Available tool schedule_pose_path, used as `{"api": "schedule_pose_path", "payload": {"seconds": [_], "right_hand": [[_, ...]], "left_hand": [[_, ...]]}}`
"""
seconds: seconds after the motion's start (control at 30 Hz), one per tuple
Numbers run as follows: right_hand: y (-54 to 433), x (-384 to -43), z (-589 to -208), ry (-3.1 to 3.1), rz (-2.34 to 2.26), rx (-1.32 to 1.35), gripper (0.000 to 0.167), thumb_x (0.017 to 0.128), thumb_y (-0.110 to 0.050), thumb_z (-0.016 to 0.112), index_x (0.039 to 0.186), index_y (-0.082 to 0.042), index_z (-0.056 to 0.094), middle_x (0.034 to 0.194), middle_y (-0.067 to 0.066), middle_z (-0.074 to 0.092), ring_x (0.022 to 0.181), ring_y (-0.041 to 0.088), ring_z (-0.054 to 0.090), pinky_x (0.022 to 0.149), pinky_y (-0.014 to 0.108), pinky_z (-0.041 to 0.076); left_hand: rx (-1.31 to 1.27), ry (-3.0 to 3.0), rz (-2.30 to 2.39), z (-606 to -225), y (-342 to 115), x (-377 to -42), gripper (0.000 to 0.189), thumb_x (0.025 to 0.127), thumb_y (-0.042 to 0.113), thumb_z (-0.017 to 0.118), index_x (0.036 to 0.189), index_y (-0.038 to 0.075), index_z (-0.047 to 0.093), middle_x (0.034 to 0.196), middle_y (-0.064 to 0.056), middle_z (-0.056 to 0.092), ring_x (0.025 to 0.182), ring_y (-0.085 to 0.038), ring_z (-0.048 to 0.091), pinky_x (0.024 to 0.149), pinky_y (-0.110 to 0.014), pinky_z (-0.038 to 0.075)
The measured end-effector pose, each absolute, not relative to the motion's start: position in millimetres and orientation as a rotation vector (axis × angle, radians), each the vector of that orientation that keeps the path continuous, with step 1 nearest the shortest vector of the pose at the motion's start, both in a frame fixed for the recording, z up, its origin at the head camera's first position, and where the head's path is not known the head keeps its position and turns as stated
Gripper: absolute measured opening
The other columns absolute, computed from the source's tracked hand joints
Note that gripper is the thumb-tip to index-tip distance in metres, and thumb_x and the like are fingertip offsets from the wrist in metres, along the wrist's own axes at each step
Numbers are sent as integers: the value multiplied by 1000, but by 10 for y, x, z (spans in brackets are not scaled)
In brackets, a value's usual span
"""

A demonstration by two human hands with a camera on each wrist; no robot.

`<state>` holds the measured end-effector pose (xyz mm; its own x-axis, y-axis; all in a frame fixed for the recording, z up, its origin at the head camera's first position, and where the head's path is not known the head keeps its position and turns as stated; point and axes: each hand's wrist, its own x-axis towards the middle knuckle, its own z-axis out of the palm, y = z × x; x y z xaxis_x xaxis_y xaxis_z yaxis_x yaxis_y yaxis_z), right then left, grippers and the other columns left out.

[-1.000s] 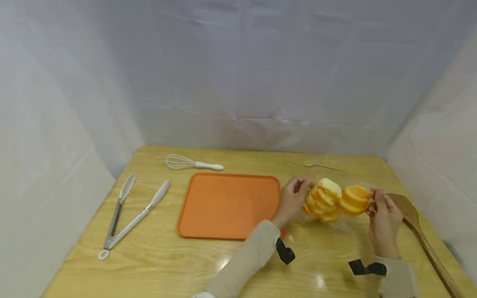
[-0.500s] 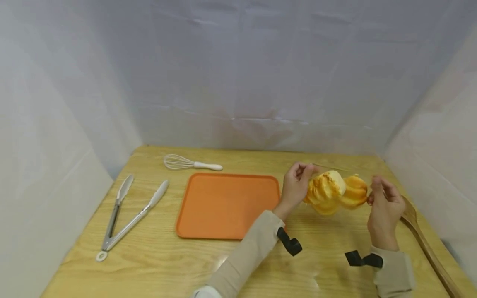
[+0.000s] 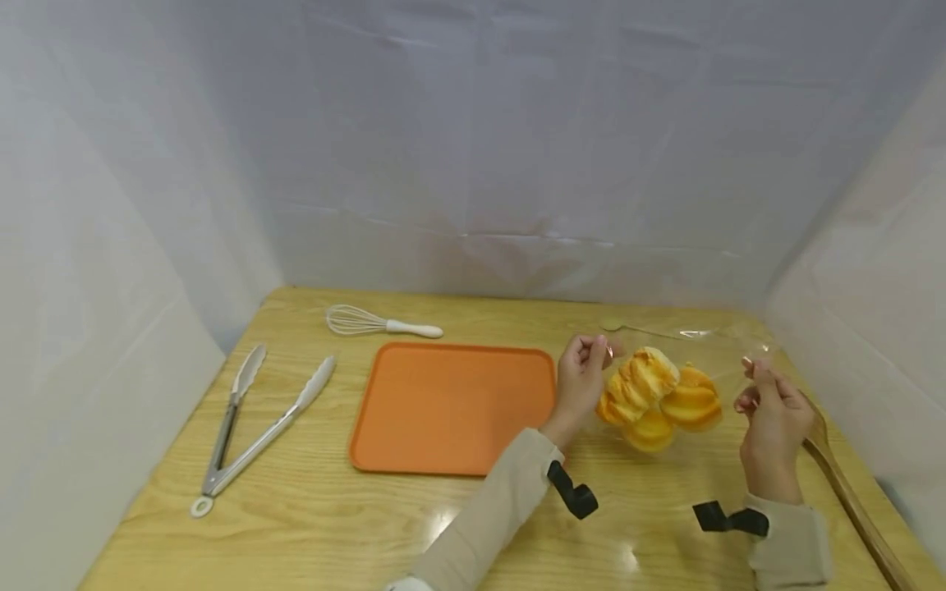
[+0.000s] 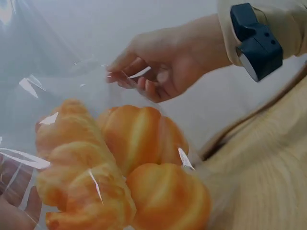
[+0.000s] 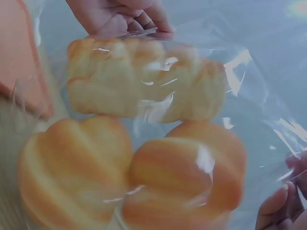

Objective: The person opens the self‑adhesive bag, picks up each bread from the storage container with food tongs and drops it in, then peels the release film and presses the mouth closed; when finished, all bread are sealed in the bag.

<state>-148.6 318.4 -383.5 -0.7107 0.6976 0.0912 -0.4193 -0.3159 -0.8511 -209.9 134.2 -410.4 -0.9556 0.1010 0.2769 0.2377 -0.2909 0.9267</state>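
A clear plastic bag point(image 5: 235, 76) hangs between both hands over the right of the table. Inside it are a long ridged bread roll point(image 3: 639, 384) and round grooved buns point(image 5: 74, 167), golden brown on top. My left hand point(image 3: 580, 377) pinches the bag's left edge beside the long roll. On the other side, my right hand point(image 3: 772, 423) pinches the right edge between thumb and fingers. The left wrist view shows the right hand point(image 4: 165, 60) beyond the buns, its fingertips on the film. The bread overlaps the table in the head view.
An orange tray point(image 3: 452, 410) lies left of the bag. Metal tongs point(image 3: 251, 435) rest spread apart at the far left, with a white whisk point(image 3: 384, 322) behind the tray. A wooden turner point(image 3: 850, 484) lies along the right edge. Behind the bag is a pale thin spoon point(image 3: 612, 327).
The hands have lifted and moved slightly apart, and the bag's upper film now stretches wide between them. The bread has shifted inside, with a lower bun showing more clearly.
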Motion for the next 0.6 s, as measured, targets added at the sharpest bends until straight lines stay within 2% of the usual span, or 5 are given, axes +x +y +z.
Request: {"api": "schedule_pose_path", "payload": {"seconds": [0.13, 0.3, 0.47, 0.6], "right_hand": [[3190, -1466, -3874, -1377, 2038, -445, 11, 91, -14, 68, 91, -7, 75, 82, -3, 65, 50, 8, 45, 46, 15, 42], [3156, -1513, -3854, -1438, 1960, -360, 10, 89, -14, 70, 95, -7, 74, 76, -3, 60, 51, 7, 46, 47, 13, 43], [3134, -1517, -3821, -1451, 1940, -347, 12, 90, -17, 69, 93, -6, 73, 75, -3, 61, 50, 6, 48, 47, 13, 43], [3134, -1497, -3802, -1407, 1983, -348, 16, 91, -19, 67, 92, -4, 73, 81, -1, 64, 50, 7, 49, 47, 14, 43]], "left_hand": [[-463, -1820, -2463, -4210, 1358, -2062, 28, 106, 19, 40, 109, -6, 53, 110, -30, 65, 109, -41, 61, 100, -42, 50], [-506, -1745, -2468, -4158, 1375, -2066, 28, 105, 19, 43, 117, -4, 53, 110, -31, 65, 108, -41, 62, 101, -43, 49], [-531, -1678, -2454, -4086, 1351, -2113, 23, 101, 10, 51, 112, -9, 58, 107, -33, 65, 103, -47, 62, 94, -33, 54], [-513, -1693, -2420, -4028, 1311, -2165, 25, 102, 13, 50, 105, -11, 58, 105, -33, 67, 102, -46, 63, 91, -30, 54]]}}
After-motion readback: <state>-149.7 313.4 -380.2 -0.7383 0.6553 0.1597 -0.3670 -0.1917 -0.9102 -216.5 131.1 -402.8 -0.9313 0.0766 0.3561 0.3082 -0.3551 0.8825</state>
